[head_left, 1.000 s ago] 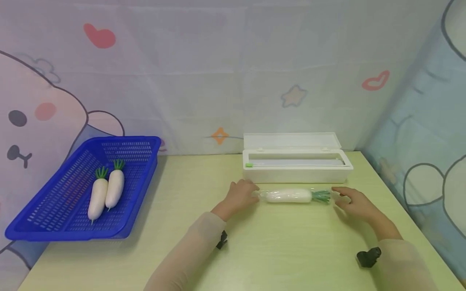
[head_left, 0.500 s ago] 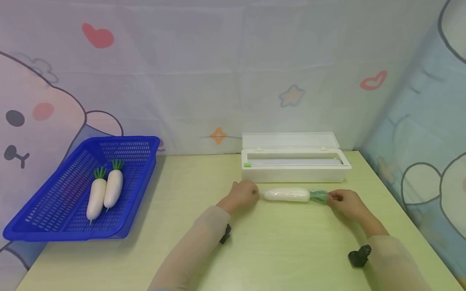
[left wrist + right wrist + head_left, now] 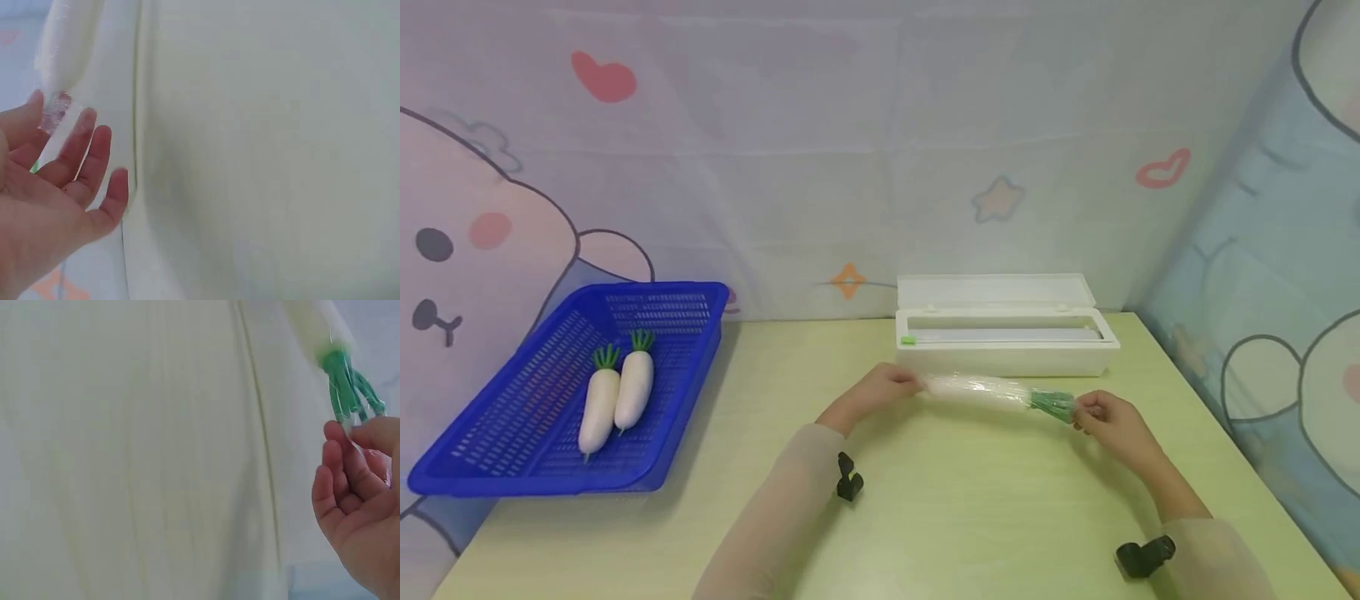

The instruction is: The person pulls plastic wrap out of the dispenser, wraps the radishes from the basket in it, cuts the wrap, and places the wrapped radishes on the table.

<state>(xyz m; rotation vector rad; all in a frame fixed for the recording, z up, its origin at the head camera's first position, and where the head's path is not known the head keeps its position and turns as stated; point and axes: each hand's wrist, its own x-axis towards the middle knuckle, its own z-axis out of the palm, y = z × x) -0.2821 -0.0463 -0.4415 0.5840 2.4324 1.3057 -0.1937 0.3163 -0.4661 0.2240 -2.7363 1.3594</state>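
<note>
A white radish with green leaves is wrapped in clear plastic wrap and hangs level in front of the white box. My left hand pinches the twisted wrap at its root end; the other fingers are spread in the left wrist view. At the leafy end, my right hand pinches the wrap just past the leaf tips between thumb and index finger. Through the wrap the green leaf stalks show close to the right fingertips.
Behind the radish stands a white plastic-wrap dispenser, lid raised, with a green slider on its front bar. A blue basket at the left holds two unwrapped radishes. A printed cloth hangs behind the table.
The right hand has moved in from beside the leaves and taken hold of the wrap there. Both hands have lifted the radish, its root end shifting slightly left and up.
</note>
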